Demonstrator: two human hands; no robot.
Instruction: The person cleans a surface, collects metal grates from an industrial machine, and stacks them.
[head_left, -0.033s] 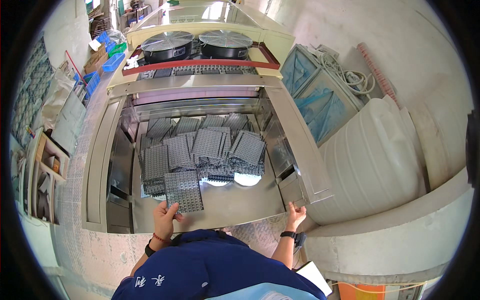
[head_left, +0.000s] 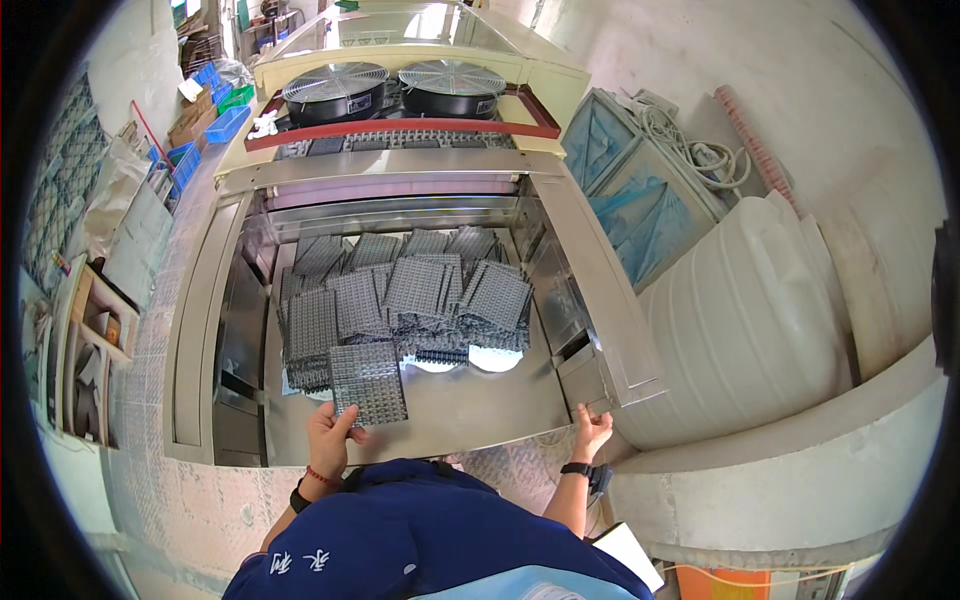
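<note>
My left hand (head_left: pixel 332 438) pinches the lower edge of a grey gridded plastic panel (head_left: pixel 368 385), thumb on top. The panel is tilted up over the front of a stainless steel tray (head_left: pixel 500 405). Behind it, several stacks of similar grey panels (head_left: pixel 415 285) lie overlapping in the tray. At the tray's front right corner, my right hand (head_left: pixel 592 432) touches the metal edge, fingers partly bent and no object visible in it.
Raised steel sides (head_left: pixel 590 265) frame the tray. Two black fans (head_left: pixel 450 90) with wire guards sit beyond it. A large white plastic tank (head_left: pixel 750 320) and a blue-covered metal frame (head_left: pixel 640 200) stand to the right. Open wooden shelving (head_left: pixel 100 335) and blue crates (head_left: pixel 228 124) are at the left.
</note>
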